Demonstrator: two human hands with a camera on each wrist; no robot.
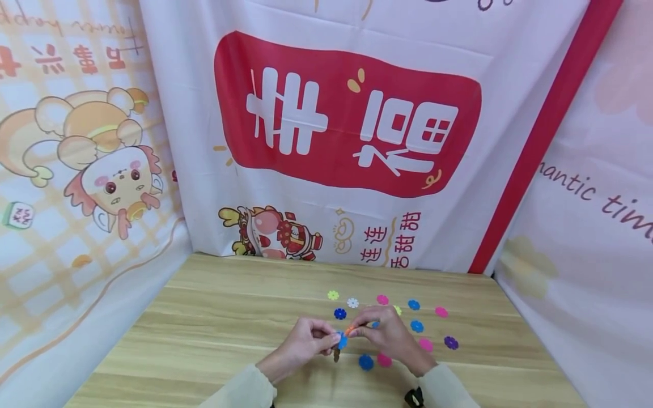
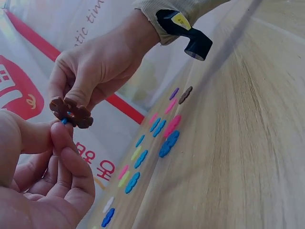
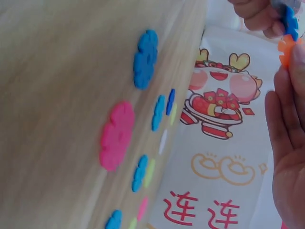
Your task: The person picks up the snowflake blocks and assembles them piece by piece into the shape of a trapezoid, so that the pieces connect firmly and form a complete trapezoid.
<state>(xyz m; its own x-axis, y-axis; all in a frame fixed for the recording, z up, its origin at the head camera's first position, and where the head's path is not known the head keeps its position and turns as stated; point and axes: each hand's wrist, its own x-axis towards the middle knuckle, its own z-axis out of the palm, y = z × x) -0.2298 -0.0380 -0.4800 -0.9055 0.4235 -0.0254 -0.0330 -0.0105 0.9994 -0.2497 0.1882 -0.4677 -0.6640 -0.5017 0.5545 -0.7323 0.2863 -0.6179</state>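
Both hands were raised just above the wooden table (image 1: 214,317), fingertips meeting over its near centre. The left hand (image 1: 306,343) pinched a blue flower piece (image 1: 342,340), with a brown piece (image 1: 336,355) hanging directly below it. The right hand (image 1: 390,334) pinched an orange piece (image 1: 349,330) that touched the upper edge of the blue flower piece. Loose flower pieces lay around the right hand: a blue one (image 1: 365,362) and a pink one (image 1: 384,360) just beneath it, a purple one (image 1: 451,342) to its right, and a yellow one (image 1: 333,295) and a white one (image 1: 353,302) beyond the fingertips. Printed banners (image 1: 347,124) stood beyond the table.
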